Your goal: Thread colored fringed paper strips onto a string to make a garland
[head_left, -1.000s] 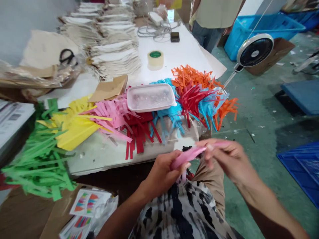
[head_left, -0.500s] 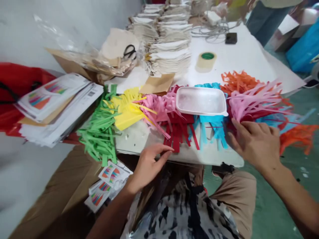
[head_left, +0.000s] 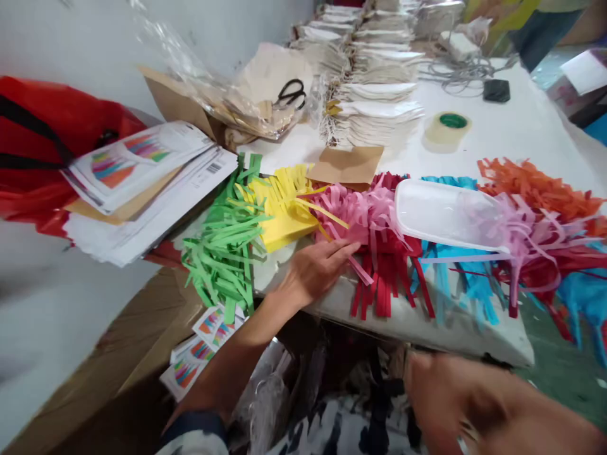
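My left hand (head_left: 317,270) is at the table's front edge, its fingers closed at the lower edge of a pink paper fringe (head_left: 339,205); the thumb is mostly hidden. Motion smears my right hand (head_left: 450,398), low in front of my body, so its fingers cannot be made out. Left of the pink lie a yellow fringe (head_left: 284,218) and a green fringe (head_left: 225,246). To the right are a dark red fringe (head_left: 382,284) and a blue fringe (head_left: 462,272). A translucent plastic tray (head_left: 439,212) rests across them, and pink strips (head_left: 531,234) drape over its right end.
Printed sheets (head_left: 142,158) are stacked at left beside a red bag (head_left: 52,151). Black scissors (head_left: 291,95) lie on packaging behind. Stacked bundles (head_left: 379,114), a tape roll (head_left: 448,129) and a dark box (head_left: 496,90) stand farther back. An orange fringe (head_left: 538,186) lies at right.
My left hand has moved up and forward to the pink fringe. My right hand has left the pink strips at right and dropped toward my body. The view has shifted left.
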`<state>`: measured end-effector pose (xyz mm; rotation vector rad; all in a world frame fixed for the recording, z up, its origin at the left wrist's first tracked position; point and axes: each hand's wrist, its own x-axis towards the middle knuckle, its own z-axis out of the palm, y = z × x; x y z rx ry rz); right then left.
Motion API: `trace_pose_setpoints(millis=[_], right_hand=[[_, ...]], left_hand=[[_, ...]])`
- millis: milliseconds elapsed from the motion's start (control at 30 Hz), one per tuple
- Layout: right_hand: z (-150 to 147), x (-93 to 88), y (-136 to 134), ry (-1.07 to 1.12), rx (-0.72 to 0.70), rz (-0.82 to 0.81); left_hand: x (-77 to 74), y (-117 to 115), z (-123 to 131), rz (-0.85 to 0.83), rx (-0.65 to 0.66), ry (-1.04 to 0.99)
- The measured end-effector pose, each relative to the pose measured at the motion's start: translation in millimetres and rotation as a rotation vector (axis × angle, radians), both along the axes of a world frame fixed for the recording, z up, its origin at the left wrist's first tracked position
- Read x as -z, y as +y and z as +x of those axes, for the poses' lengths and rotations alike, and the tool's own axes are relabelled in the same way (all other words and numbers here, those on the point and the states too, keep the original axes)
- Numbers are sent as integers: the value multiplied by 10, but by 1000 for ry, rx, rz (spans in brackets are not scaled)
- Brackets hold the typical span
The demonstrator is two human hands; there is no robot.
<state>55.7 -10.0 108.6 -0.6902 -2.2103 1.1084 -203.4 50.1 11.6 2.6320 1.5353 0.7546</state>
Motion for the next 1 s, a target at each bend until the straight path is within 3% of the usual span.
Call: trace_pose_setpoints(millis=[67, 167, 233, 333, 467, 600, 733, 867, 1000], right_hand=[[-185, 136, 307, 6, 21, 79], [-479, 449, 820, -150, 193, 573], [-682, 664, 1072, -384, 254, 778], [-947, 865, 1247, -616, 328, 877], [-1120, 883, 1274, -663, 292, 868], [-1106, 813, 1285, -667, 271, 842], [-1037, 747, 1354, -597, 276, 592], [-957, 638, 1472, -349, 209, 344], [-890, 528, 1529, -247, 191, 286]], left_hand=[[23, 38, -80, 24, 19, 95], [-16, -22, -236, 54, -11, 173], [-62, -92, -329, 62, -51, 198], [-104, -173, -411, 53, -108, 213], [-103, -197, -433, 0, -154, 114], [-92, -181, -431, -3, -213, -30], [-70, -155, -440, 40, -270, -97], [-65, -107, -441, 47, -347, -158], [-106, -57, -428, 21, -398, -240]])
